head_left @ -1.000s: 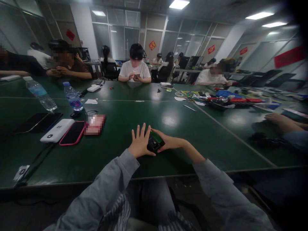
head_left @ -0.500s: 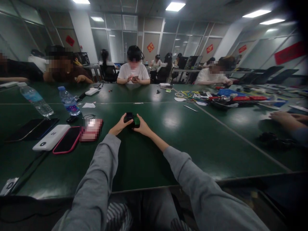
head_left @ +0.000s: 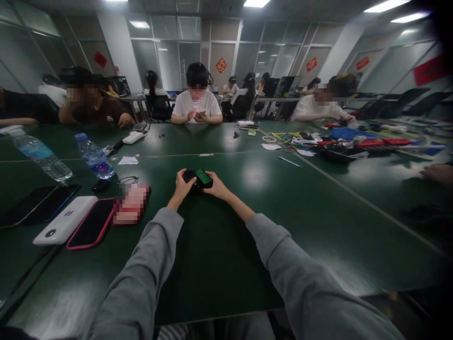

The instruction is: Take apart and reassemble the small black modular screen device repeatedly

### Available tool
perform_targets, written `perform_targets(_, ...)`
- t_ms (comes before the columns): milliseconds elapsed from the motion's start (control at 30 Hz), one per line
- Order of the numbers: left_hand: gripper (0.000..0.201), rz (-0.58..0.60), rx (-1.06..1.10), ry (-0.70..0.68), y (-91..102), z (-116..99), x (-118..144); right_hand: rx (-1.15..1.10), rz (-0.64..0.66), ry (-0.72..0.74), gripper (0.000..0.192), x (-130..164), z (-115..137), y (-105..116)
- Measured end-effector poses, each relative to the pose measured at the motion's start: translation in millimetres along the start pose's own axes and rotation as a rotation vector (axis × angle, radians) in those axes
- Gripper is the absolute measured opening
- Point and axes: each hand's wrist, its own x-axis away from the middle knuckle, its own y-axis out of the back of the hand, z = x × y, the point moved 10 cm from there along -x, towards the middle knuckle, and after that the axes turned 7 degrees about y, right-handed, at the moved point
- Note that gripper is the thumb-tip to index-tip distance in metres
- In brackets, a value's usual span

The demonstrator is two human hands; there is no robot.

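Note:
Over the middle of the green table my two hands meet at a small dark object. My left hand is closed on its black part, thumb across the top. My right hand grips a dark-edged part with a bright green face, which looks like a small circuit board or screen. The two parts touch or sit side by side; whether they are joined I cannot tell. Fingers hide their undersides.
To the left lie a pink item, a red-cased phone and a white power bank. Behind them stand two water bottles. Cables and tools pile up at the right. A co-worker's hand rests at the right edge.
The green face has turned up toward me and shows more fully, as my right hand shifted slightly right. The camera view has tilted a little. The co-worker's hand at right has drawn back.

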Motion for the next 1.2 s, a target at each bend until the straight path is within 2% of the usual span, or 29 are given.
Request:
perform_targets(67,0.059,0.051,0.036,-0.017,3.5,0,4,0.0,0.003,0.053,0.085,6,8,-3)
perform_targets(167,0.04,0.069,0.063,-0.052,10.8,-5,12,0.01,0.009,0.094,0.079,11,16,-5)
perform_targets(267,0.023,0.085,0.037,-0.041,12.1,-8,18,0.034,0.016,0.106,0.074,10,19,-4)
perform_targets(333,0.02,0.089,0.033,-0.022,13.0,-8,20,0.05,0.019,0.112,0.07,9,20,-4)
perform_targets(533,0.033,0.14,0.227,0.02,14.7,-1,15,0.152,-0.055,0.131,0.062,13,26,-2)
perform_targets(767,0.029,0.084,0.143,-0.041,20.7,-2,7,0.289,-0.111,0.134,0.058,16,33,-5)
perform_targets(1067,0.029,0.065,0.072,-0.062,23.0,1,5,0.288,-0.114,0.149,0.053,18,30,-3)
perform_targets(1200,0.03,0.068,0.082,-0.075,23.3,-2,6,0.336,-0.139,0.14,0.058,16,25,-2)
